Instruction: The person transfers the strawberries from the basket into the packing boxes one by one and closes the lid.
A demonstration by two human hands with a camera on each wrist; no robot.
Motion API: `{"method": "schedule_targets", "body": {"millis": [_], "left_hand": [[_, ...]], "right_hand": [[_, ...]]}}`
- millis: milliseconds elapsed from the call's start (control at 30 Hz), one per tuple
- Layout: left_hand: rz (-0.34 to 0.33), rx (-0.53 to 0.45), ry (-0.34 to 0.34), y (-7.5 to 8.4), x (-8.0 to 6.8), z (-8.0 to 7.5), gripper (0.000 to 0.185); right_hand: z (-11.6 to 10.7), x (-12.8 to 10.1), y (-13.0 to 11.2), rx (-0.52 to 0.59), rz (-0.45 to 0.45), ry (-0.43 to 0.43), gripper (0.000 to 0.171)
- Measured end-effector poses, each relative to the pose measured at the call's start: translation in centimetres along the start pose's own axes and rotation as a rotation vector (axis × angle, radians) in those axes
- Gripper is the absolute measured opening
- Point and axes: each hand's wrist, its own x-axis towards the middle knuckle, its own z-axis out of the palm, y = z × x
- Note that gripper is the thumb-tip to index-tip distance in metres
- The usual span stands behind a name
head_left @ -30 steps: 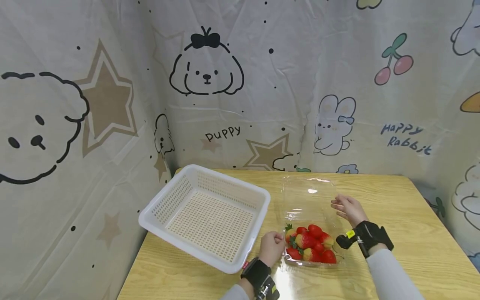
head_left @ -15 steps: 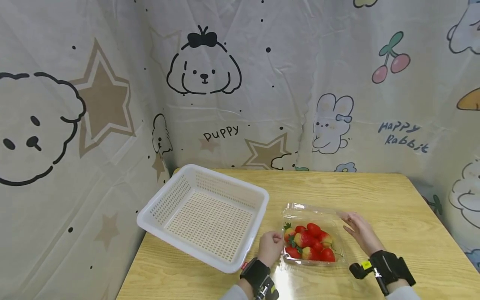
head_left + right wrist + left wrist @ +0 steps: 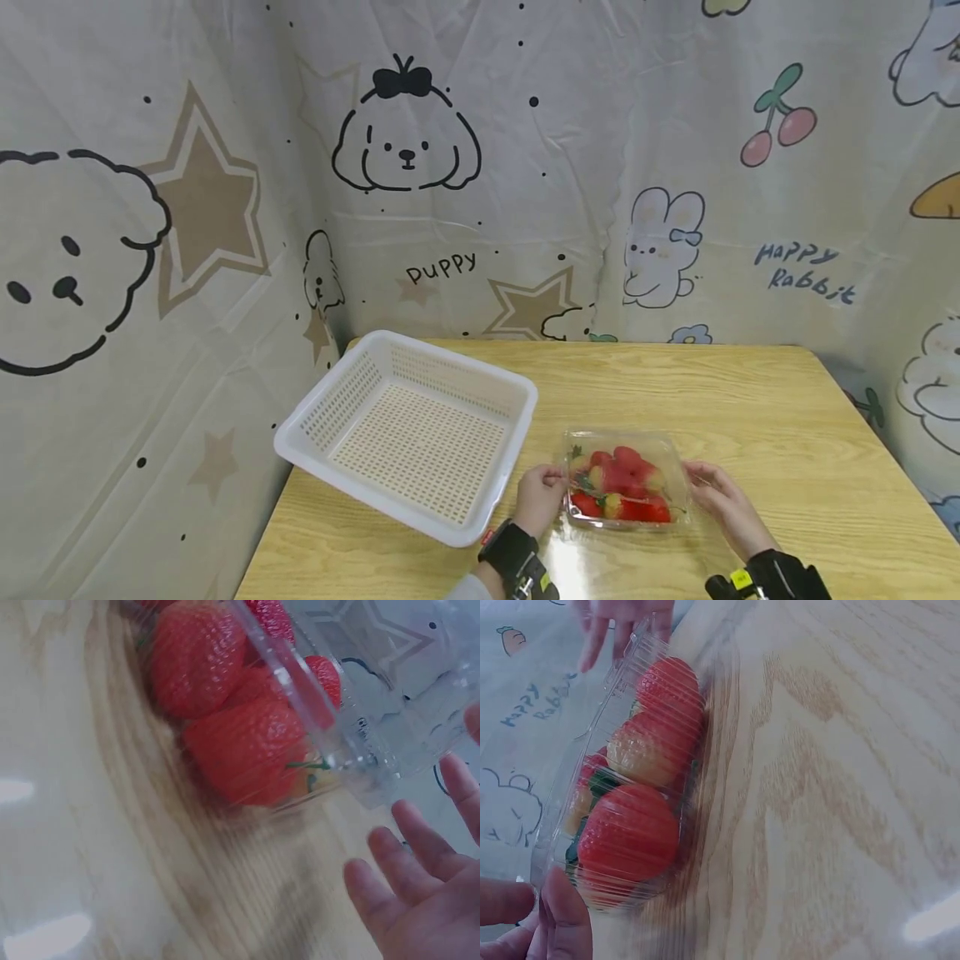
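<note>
A clear plastic clamshell box (image 3: 677, 467) full of red strawberries (image 3: 637, 508) sits on the table, its lid tilted down over the fruit. My left hand (image 3: 538, 500) pinches the box's left rim between thumb and fingers, as the left wrist view shows. At the right side, my right hand (image 3: 723, 500) reaches the lid edge with its fingers fairly straight. In the right wrist view those fingers (image 3: 405, 870) are spread beside the clear plastic edge. Some berries look hazy through the lid, while the nearest row shows sharper.
A white perforated basket (image 3: 517, 383) stands left of the box, close to my left hand. Both rest on a light wooden table (image 3: 750, 392). Behind and to the left hangs a cartoon-printed cloth (image 3: 465, 208).
The lid has swung from upright at the back down over the strawberries, with my right hand following it toward me. My left hand has stayed on the left rim.
</note>
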Motion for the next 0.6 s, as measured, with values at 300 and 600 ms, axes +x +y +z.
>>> {"method": "schedule_targets", "body": {"millis": [300,600], "left_hand": [[-0.123,-0.207,-0.112,-0.01,-0.20,-0.37,0.027],[-0.143,-0.202,-0.200,-0.34,-0.60,-0.69,0.042]], "right_hand": [[0.53,-0.54,0.28,-0.121,0.122,-0.005,0.046],[0.65,-0.88,0.33,-0.156,0.205,-0.017,0.052]]}}
